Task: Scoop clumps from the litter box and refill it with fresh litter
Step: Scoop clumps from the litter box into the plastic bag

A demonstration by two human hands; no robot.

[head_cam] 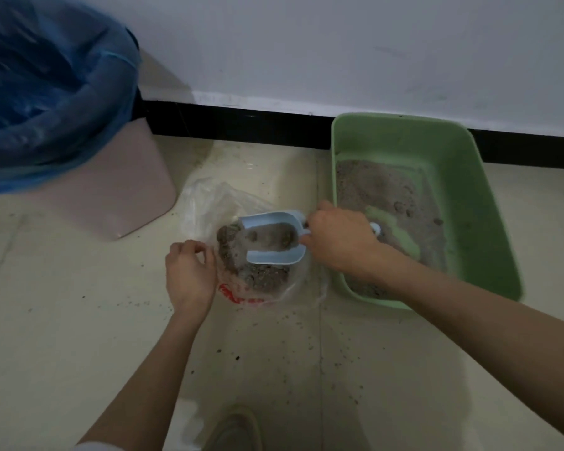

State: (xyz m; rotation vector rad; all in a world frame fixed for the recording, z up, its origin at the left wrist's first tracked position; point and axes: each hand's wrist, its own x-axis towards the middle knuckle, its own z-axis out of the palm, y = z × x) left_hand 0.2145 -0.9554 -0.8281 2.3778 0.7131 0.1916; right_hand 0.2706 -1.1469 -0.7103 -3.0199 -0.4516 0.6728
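A green litter box (466, 164) stands on the floor at the right, with grey-brown litter (378, 183) spread over its bottom and bare green patches near the middle. My right hand (339, 239) grips the handle of a pale blue scoop (274, 258) that carries litter and clumps and hangs over a clear plastic bag (209, 203) on the floor. Inside that bag lies a pile of scooped litter (261, 275). My left hand (189, 275) pinches the bag's left edge, holding it open.
A pinkish bin (118, 196) lined with a blue bag (46, 92) stands at the upper left. Litter grains are scattered over the tiled floor (290, 346). A shoe tip (235, 428) shows at the bottom. The white wall with black skirting (235, 125) runs behind everything.
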